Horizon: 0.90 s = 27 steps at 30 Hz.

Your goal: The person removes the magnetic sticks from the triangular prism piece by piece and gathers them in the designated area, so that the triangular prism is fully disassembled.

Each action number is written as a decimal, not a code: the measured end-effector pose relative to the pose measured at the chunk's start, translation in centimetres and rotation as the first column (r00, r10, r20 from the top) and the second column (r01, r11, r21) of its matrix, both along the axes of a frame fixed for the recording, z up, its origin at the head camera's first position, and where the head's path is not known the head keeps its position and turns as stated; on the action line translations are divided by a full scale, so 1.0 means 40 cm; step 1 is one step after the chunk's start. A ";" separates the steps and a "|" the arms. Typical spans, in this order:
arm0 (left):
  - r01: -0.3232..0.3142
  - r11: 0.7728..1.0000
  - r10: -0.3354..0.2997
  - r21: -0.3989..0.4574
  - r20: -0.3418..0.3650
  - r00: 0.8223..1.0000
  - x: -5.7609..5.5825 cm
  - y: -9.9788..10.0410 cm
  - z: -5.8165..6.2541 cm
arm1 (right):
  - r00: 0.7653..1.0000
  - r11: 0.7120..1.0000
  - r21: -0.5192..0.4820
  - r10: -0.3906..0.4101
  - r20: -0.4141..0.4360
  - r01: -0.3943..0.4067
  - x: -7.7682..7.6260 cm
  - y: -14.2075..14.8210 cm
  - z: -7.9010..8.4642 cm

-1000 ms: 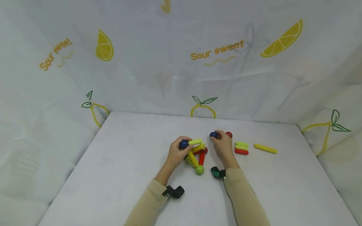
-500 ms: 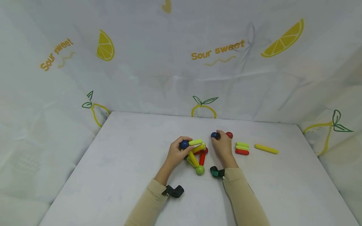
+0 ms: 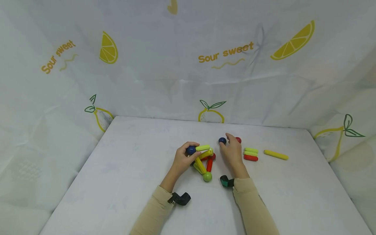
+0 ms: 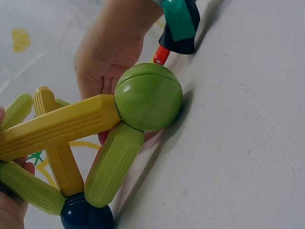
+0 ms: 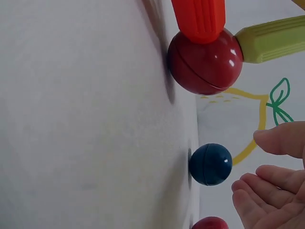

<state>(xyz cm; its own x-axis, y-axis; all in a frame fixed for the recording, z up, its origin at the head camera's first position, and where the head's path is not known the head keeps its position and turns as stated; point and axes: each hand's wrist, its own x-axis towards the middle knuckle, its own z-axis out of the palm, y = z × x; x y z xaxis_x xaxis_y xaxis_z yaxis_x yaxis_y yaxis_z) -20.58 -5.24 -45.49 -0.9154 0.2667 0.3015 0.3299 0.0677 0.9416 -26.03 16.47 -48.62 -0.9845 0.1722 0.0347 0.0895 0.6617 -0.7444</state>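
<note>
In the head view my left hand (image 3: 182,159) grips a blue ball (image 3: 191,150) at the top of a frame of toy building rods and balls. A light green rod (image 3: 202,148) and a yellow rod (image 3: 200,165) belong to this frame. At its near corner a green ball (image 4: 148,97) rests on the table, and a red ball (image 5: 205,62) sits at another corner. My right hand (image 3: 232,151) is beside a loose blue ball (image 5: 210,164), thumb and fingers spread apart. In the right wrist view a gap shows between that ball and the fingertips.
A loose red ball (image 3: 238,140) lies just beyond my right hand. Two light green rods (image 3: 251,151) and a red rod (image 3: 251,158) lie side by side to the right. Farther right is a single yellow rod (image 3: 276,154). A printed cloth (image 3: 164,71) hangs behind the table.
My right thumb and fingers, earlier around the loose blue ball, have spread away from it, leaving it on the table. My left hand and the rod frame have stayed in place.
</note>
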 end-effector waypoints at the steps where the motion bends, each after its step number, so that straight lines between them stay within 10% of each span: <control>1: 0.002 1.000 -0.002 0.002 0.001 1.000 0.000 -0.001 -0.001 | 1.000 1.000 0.007 0.003 -0.014 -0.003 0.004 0.000 0.005; 14: 0.024 0.999 -0.024 0.022 -0.022 0.999 -0.005 -0.006 -0.004 | 0.966 0.987 0.008 0.156 -0.205 -0.158 0.080 0.009 0.031; 27: 0.062 0.997 -0.061 0.044 -0.013 0.998 -0.007 -0.012 -0.001 | 0.873 0.885 -0.146 0.387 -0.297 -0.441 0.108 -0.004 0.022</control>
